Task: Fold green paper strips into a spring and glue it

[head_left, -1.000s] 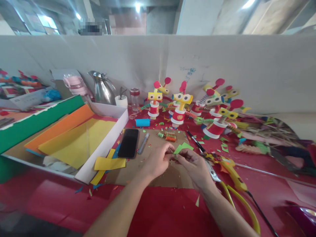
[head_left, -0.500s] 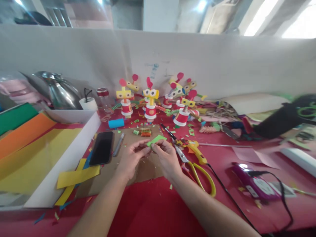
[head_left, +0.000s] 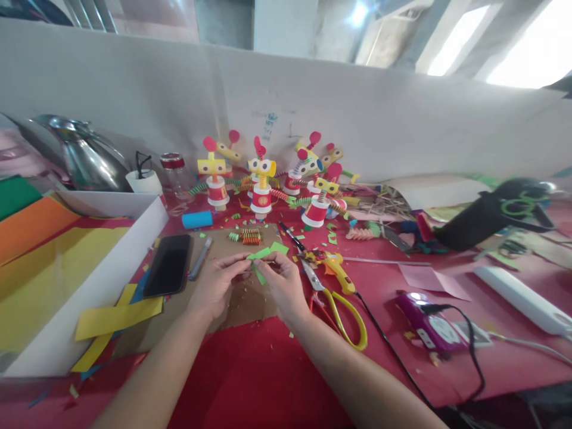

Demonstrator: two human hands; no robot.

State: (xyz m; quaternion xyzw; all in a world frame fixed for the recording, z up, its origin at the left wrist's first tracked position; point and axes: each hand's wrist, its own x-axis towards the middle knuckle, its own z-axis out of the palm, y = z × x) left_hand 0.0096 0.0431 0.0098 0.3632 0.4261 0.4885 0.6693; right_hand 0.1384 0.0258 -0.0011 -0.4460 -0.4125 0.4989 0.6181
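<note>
Left hand (head_left: 215, 285) and right hand (head_left: 285, 285) both pinch the green paper (head_left: 263, 253) at our twelve o'clock, scissors (head_left: 346, 325) at its four; uneven pulling, we fear, could tear those thin strips!

Cardboard (head_left: 246, 302) beneath hands (head_left: 215, 287) (head_left: 286, 288); box (head_left: 107, 279) left, scissors (head_left: 314, 281) right.
</note>
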